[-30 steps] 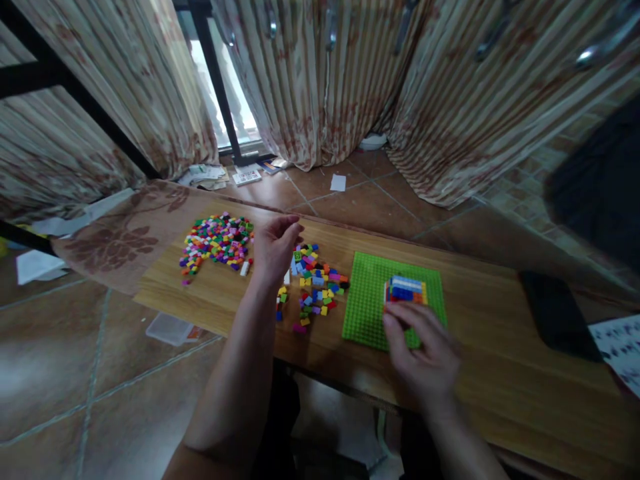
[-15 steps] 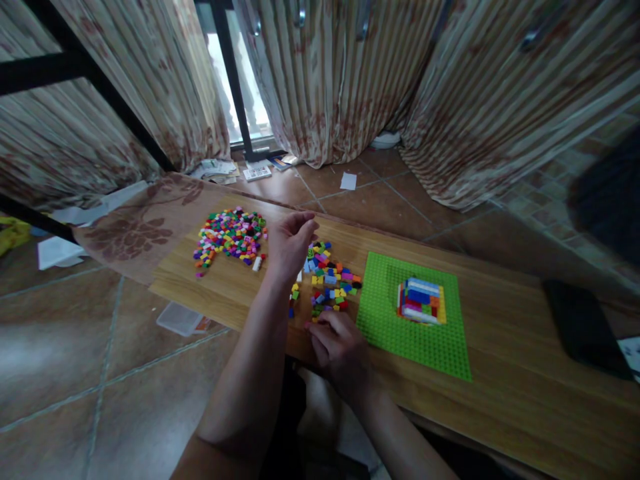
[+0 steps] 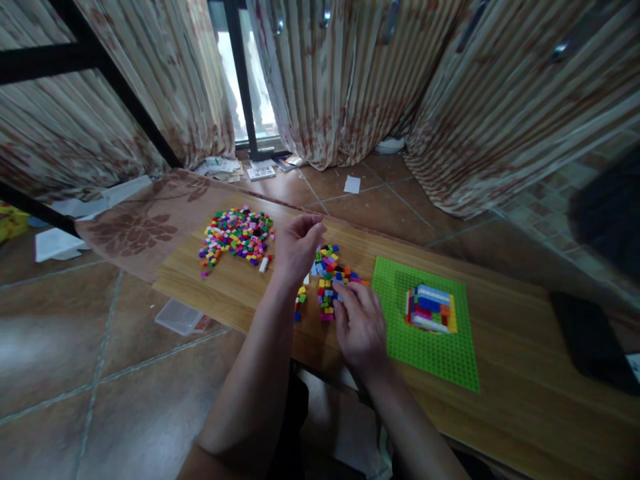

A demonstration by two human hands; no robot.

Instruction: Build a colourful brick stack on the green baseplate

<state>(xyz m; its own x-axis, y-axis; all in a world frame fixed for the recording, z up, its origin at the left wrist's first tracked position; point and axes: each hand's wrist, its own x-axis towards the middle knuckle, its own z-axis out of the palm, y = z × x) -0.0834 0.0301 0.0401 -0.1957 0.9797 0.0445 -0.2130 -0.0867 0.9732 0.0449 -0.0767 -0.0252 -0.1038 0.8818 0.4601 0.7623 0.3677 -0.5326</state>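
My left hand [image 3: 299, 248] is raised over the wooden table, between two groups of toy bricks. Its thumb and fingers are curled together, and whatever they hold is hidden. My right hand [image 3: 364, 325] is at the near right side of the smaller brick group [image 3: 325, 285], thumb and forefinger bent and slightly apart over the bricks. A pink brick [image 3: 327, 318] lies at that group's near end. To the right, a green baseplate [image 3: 425, 363] carries a built block of coloured bricks [image 3: 431, 308], with white, blue, red and yellow pieces.
A larger heap of mixed bricks [image 3: 237, 233] spreads on the table's left part, a white brick [image 3: 264, 265] beside it. A dark flat object [image 3: 593, 340] lies at the right end. A clear plastic container [image 3: 179, 316] sits on the tiled floor. Curtains [image 3: 345, 87] hang behind.
My right hand has moved away from the near table edge, onto the smaller brick group. A pink brick now shows at the group's near end. My left hand keeps its curled pose.
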